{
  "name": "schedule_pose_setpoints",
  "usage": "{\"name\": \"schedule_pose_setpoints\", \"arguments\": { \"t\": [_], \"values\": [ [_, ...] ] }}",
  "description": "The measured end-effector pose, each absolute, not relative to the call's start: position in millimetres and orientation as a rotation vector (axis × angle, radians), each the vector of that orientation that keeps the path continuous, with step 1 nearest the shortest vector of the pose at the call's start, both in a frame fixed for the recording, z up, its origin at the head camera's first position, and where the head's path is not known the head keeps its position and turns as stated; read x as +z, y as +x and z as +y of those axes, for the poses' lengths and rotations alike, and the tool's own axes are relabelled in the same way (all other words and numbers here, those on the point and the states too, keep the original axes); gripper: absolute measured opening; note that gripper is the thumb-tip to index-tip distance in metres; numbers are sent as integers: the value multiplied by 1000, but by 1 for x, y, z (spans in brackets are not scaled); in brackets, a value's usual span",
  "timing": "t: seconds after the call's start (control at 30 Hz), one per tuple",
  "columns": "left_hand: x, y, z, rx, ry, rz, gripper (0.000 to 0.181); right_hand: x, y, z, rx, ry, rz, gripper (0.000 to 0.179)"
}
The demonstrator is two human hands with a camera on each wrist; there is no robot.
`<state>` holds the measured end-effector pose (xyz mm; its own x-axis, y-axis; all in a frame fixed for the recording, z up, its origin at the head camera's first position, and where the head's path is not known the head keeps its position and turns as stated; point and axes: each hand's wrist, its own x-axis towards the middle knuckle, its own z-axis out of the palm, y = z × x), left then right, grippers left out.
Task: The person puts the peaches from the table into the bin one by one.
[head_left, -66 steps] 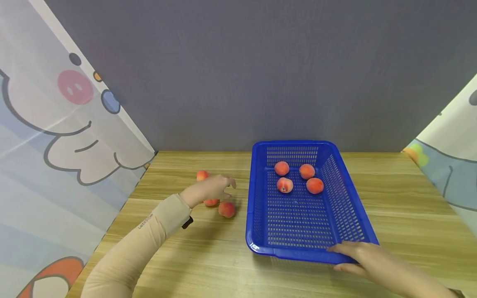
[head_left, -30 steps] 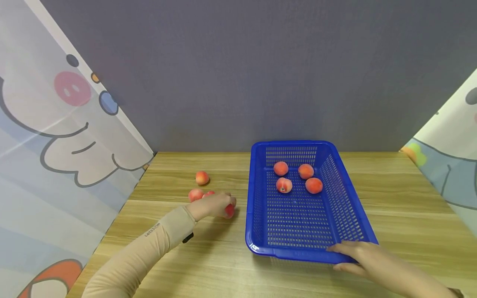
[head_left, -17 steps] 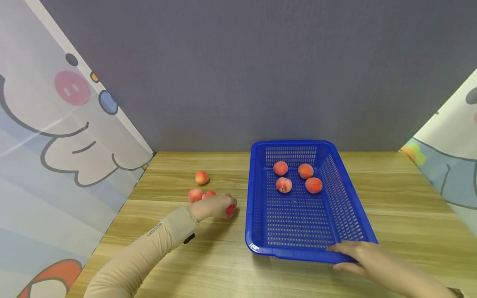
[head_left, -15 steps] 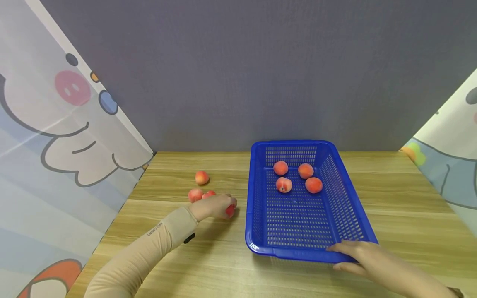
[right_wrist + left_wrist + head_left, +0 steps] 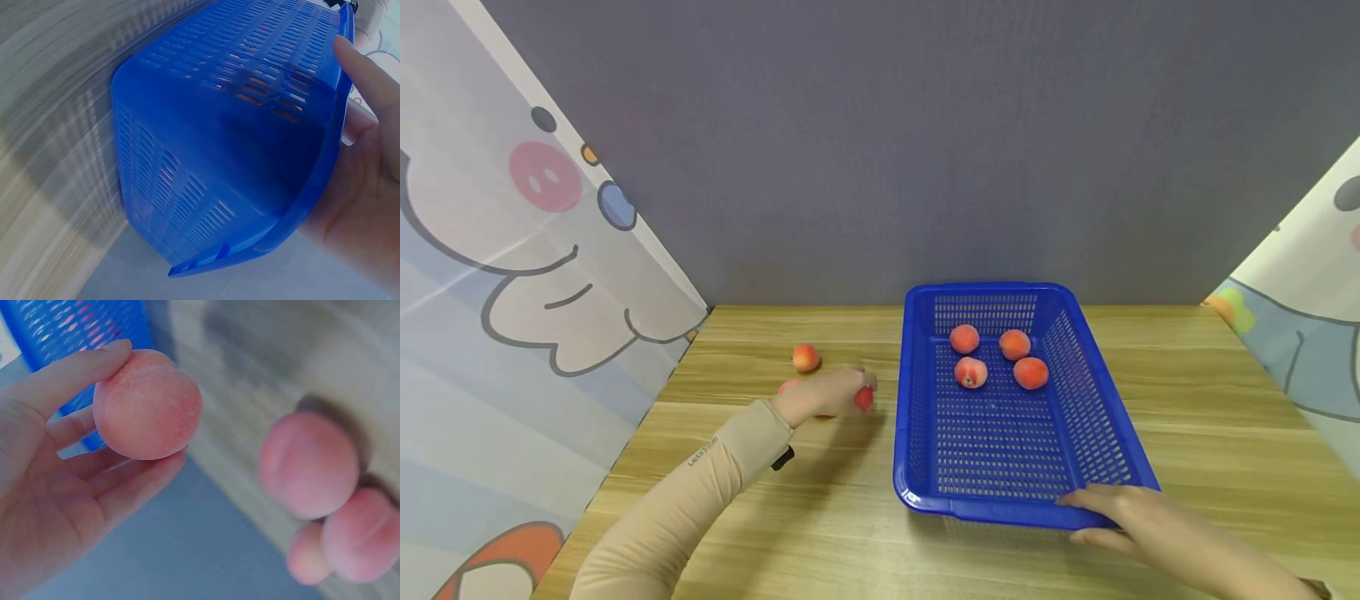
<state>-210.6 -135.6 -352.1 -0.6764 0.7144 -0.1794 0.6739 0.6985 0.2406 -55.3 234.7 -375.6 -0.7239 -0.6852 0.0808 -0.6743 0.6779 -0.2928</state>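
My left hand [image 5: 829, 392] grips a pink-red peach [image 5: 149, 405] between thumb and fingers, just left of the basket and raised above the table. In the left wrist view, more peaches [image 5: 309, 465] lie on the wood below it; in the head view my hand and wrist partly hide them. One orange-red peach [image 5: 806, 358] sits a little farther back. My right hand [image 5: 1131, 521] holds the near right corner of a blue perforated plastic basket [image 5: 917, 500], thumb and fingers about its rim. Several peaches [image 5: 971, 372] rest in the far half of the basket.
The wood-grain table [image 5: 820, 533] runs back to a grey wall panel [image 5: 880, 150]. Curtains with cartoon prints [image 5: 490, 250] close in the left and right sides. Bare wood shows right of the basket and in front of it.
My left hand came down on the nearest peach, closed its fingers round it, and has now lifted it slightly off the table. The right hand and basket have stayed put.
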Motion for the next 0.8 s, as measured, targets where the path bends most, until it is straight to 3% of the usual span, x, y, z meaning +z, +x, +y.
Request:
{"name": "schedule_pose_setpoints", "arguments": {
  "t": [0.27, 0.47, 0.8],
  "values": [
    [-318, -220, -127, 199, 1005, 2702, 27, -376, -56, 235, -468, -1104, 2809, 28],
    [-300, -225, -118, 202, 1064, 2727, 21, -377, -57, 236, -448, -1048, 2779, 30],
    [-278, -233, -94, 148, 1168, 2728, 29, -377, -56, 236, -439, -1027, 2780, 31]
  ]
}}
